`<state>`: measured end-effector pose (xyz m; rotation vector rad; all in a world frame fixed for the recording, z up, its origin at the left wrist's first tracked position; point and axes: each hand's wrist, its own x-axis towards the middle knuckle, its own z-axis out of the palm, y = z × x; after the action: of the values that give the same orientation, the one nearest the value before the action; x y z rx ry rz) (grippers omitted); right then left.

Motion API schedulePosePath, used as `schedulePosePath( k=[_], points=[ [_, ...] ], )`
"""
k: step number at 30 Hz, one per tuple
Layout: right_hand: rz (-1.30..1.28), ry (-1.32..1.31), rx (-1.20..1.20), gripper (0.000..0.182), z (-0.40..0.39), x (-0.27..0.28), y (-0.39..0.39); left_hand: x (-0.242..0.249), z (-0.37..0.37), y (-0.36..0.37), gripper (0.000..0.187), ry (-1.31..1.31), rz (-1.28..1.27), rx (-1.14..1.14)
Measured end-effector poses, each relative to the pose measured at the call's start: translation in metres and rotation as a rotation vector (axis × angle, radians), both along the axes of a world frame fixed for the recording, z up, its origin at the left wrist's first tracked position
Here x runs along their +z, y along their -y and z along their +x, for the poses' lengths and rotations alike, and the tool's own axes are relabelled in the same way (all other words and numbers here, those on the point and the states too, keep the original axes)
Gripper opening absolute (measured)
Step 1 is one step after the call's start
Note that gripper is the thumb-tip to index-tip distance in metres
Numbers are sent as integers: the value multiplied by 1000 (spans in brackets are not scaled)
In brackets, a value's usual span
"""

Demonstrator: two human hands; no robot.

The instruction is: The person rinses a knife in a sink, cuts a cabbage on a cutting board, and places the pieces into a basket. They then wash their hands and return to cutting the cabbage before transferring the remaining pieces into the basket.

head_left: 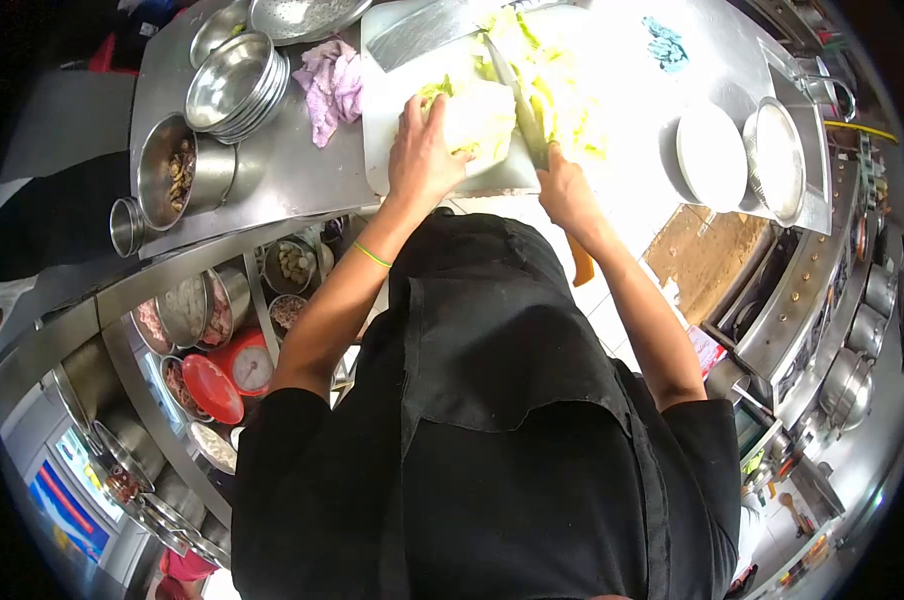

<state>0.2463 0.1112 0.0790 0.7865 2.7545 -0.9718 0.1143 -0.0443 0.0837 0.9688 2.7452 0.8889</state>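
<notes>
A pale head of cabbage rests on the white cutting board at the top middle of the head view. My left hand is pressed against the cabbage's left side, fingers spread over it. My right hand is wrapped round the handle of a knife, whose blade stands along the cabbage's right side. Whether the edge is inside the cabbage cannot be made out. Loose cut cabbage leaves lie right of the blade. Beyond the cabbage, a broad cleaver lies flat on the board.
A purple cloth, stacked metal bowls and a pot of brown pieces stand left. On the right are a blue cloth, white bowl and metal strainer. Another person's dark sleeve shows far left.
</notes>
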Motion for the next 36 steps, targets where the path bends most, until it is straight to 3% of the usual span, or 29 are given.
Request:
schedulePosePath(
  k=[2,5,7,10,18,21,22,25,27,30,32,34,36],
  points=[
    [163,15,46,44,-2,29,-2,-1,0,-1,74,1,59,-44],
    [149,-17,77,43,12,82,4,10,-7,7,68,20,92,-85],
    [99,155,91,42,16,102,14,18,-15,6,55,-90,99,-159],
    [106,224,137,41,19,95,28,19,-22,-5,49,19,-27,-239],
    [83,364,210,47,24,107,40,12,-23,-8,48,-35,0,-287],
    [23,121,163,50,0,14,34,13,-22,-7,49,-45,-42,-280],
    [84,147,169,49,-9,-7,36,16,-23,-7,49,-61,-44,-282],
    [69,130,169,47,-14,-16,32,19,-22,-2,49,4,-22,-271],
    [-121,24,119,48,-10,-31,15,12,-20,7,48,13,64,-236],
    [-323,118,51,46,-10,-16,1,5,-19,18,47,37,181,-138],
    [-274,73,91,46,-5,-4,6,1,-16,25,47,7,178,-136],
    [29,16,119,45,-3,20,12,0,-12,21,46,-3,195,-108],
    [67,37,147,43,0,45,17,6,-10,17,44,27,147,-110]
  ],
)
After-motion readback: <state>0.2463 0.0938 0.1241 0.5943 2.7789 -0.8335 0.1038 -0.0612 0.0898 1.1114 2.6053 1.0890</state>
